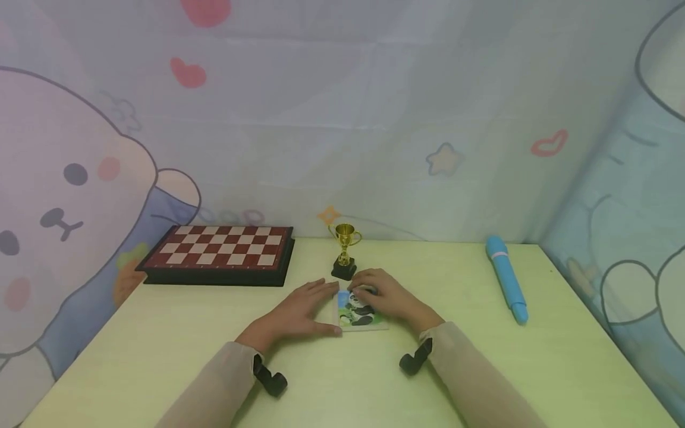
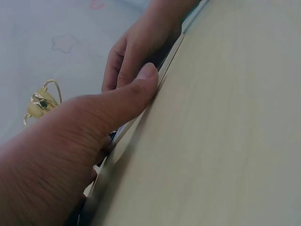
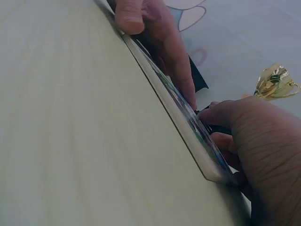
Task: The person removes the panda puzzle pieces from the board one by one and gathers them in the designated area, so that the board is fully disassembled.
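A small square panda picture board (image 1: 357,320) with a pale border lies flat on the table. My left hand (image 1: 302,312) spans its left side, the thumb at the near corner and the fingers toward the far corner. From the upper right, my right hand (image 1: 393,297) reaches over the board with curled fingers, its thumb on the picture. Whether a loose piece is between those fingertips is hidden. Close behind the hands stands a gold trophy cup (image 1: 345,238) on a black base. The right wrist view shows the board's pale edge (image 3: 188,146) side-on between both hands.
On the table (image 1: 342,386), a red-and-white chessboard box (image 1: 225,252) sits at the back left. A blue pen-shaped thing (image 1: 507,279) lies to the right. Behind the table hangs a printed cloth (image 1: 342,107) with cartoon figures.
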`<state>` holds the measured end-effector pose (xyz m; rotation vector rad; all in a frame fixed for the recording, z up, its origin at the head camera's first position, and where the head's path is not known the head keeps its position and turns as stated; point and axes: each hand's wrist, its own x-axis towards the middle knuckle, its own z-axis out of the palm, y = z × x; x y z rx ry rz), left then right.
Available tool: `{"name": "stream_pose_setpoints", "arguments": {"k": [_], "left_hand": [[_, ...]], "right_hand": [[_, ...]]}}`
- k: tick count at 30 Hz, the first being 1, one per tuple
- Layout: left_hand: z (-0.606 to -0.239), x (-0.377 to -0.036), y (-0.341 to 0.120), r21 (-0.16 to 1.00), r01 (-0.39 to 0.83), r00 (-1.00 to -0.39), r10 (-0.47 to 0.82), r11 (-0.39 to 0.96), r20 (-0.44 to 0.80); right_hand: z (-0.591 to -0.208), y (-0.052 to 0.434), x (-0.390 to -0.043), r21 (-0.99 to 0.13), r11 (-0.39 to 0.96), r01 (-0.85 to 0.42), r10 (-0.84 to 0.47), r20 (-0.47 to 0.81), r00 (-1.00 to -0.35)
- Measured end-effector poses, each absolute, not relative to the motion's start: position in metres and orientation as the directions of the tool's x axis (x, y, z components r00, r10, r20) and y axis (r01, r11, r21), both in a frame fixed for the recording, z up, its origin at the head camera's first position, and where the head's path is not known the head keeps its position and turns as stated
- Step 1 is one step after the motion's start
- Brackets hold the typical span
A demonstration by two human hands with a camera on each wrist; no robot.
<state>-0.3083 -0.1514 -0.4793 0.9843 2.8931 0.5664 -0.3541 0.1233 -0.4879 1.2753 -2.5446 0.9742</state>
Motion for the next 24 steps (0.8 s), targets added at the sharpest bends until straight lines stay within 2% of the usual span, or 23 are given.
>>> {"name": "stream_pose_setpoints", "arguments": {"k": [10,15,19,24], "left_hand": [[-0.480,-0.310,-0.147,0.410,0.586,-0.787,0.611,0.698,0.085],[-0.476,-0.310,-0.147,0.462,0.573,-0.786,0.613,0.677,0.076],[-0.474,-0.308,-0.147,0.484,0.565,-0.785,0.616,0.669,0.066],[-0.475,-0.308,-0.148,0.482,0.569,-0.783,0.618,0.666,0.070]], "right_hand": [[-0.483,0.120,-0.348,-0.508,0.502,-0.700,-0.630,0.340,-0.698],[-0.481,0.119,-0.349,-0.601,0.483,-0.637,-0.616,0.283,-0.735],[-0.478,0.119,-0.349,-0.664,0.430,-0.612,-0.630,0.265,-0.730],[-0.476,0.114,-0.346,-0.668,0.411,-0.621,-0.641,0.272,-0.717]]}}
